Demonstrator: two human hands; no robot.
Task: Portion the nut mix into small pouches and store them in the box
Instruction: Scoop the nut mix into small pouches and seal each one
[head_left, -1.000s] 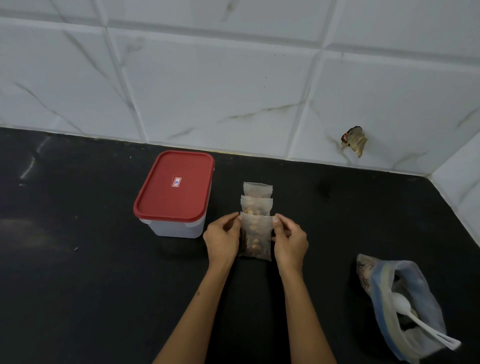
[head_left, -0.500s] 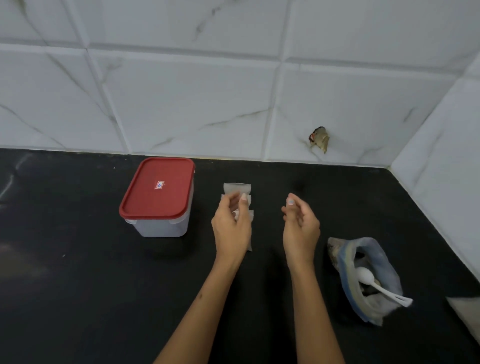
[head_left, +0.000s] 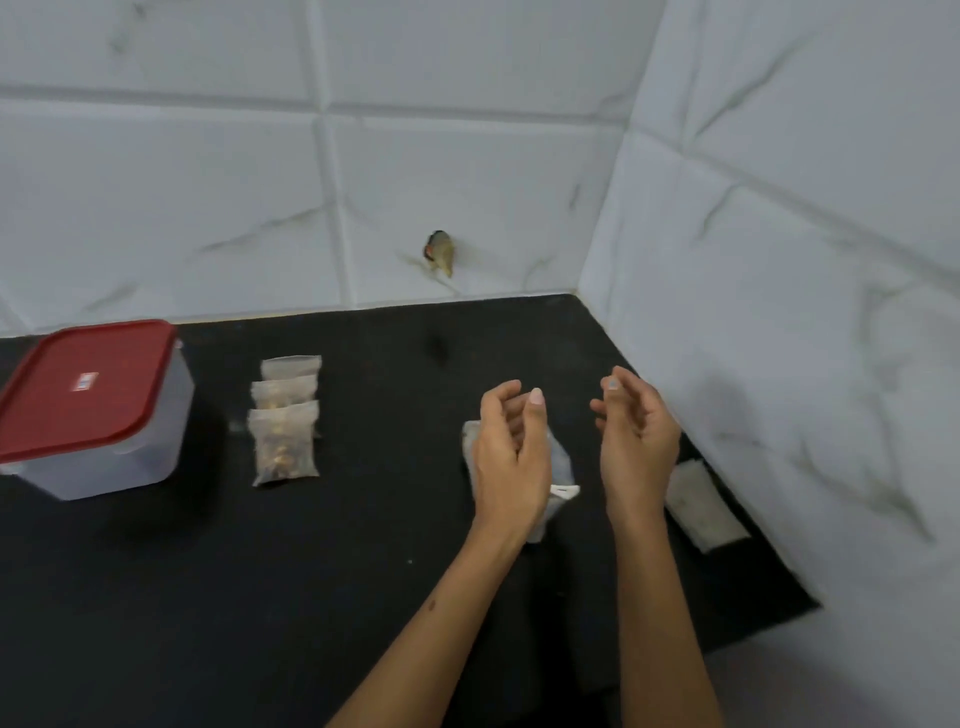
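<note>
— Where are the pouches?
— Three small clear plastic pouches (head_left: 284, 415) of brown nut mix overlap in a row on the matte black bench (head_left: 208, 597), just right of the translucent box (head_left: 111, 457) with its glossy red lid (head_left: 83, 387) on.
— And the hands?
— Left hand (head_left: 511, 457) and right hand (head_left: 636, 441) hover over the crumpled blue-edged bag (head_left: 558, 462), fingers loosely curled, holding nothing.

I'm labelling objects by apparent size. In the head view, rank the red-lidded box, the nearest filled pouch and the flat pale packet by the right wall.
1. Red-lidded box, clearly largest.
2 and 3. Nearest filled pouch and flat pale packet look alike; unranked.
</note>
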